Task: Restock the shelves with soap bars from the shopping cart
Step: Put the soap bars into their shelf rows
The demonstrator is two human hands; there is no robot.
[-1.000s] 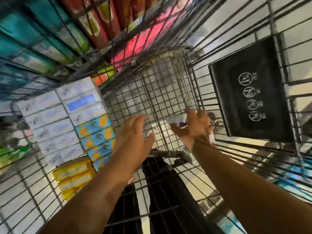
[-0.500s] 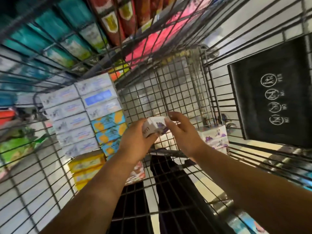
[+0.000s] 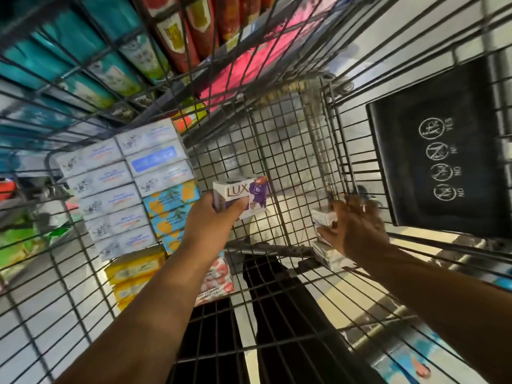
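left hand (image 3: 212,218) holds the lux soap box (image 3: 243,196); right hand (image 3: 358,227) curls round a second box (image 3: 322,217). it should grip firmly before lifting.

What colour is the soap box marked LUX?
The Lux soap box is white with gold lettering and a purple end, seen in the head view.

The white and purple cardboard soap box (image 3: 243,199) reads "LUX" in gold letters. The black plastic flap (image 3: 443,162) on the right wall of the grey wire shopping cart (image 3: 291,151) carries four round pictograms marked "YES", "NO", "NO", "NO". Print on the stacked white boxes (image 3: 110,195) is too blurred to read.
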